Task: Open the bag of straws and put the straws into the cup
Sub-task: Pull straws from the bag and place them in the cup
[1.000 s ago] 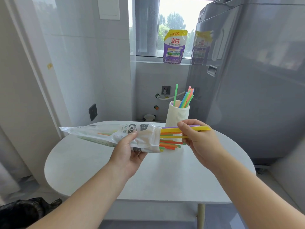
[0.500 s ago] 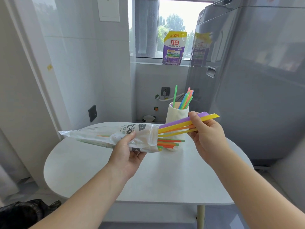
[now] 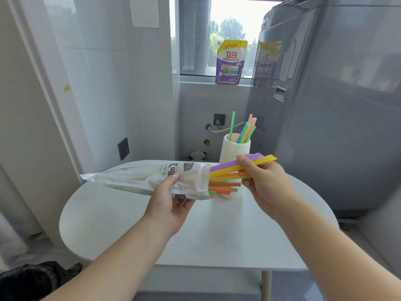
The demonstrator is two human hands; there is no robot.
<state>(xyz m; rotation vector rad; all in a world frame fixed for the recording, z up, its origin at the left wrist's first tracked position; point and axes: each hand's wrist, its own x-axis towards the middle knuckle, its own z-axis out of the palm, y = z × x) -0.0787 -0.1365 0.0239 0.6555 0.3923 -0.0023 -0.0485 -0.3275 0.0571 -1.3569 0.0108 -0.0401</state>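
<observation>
Straws point(image 3: 230, 170) pinched in your right hand point(image 3: 263, 179) fingers; your left hand point(image 3: 171, 198) grips bag point(image 3: 152, 177) above tabletop point(image 3: 217, 231).

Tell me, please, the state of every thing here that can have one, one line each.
Straw bag: open at its right end, held level above the table.
Left hand: grips the straw bag.
Right hand: pinches several straws, partly out of the bag.
Cup: upright on the table, holding standing straws.
Detergent pouch: upright on the windowsill.
</observation>
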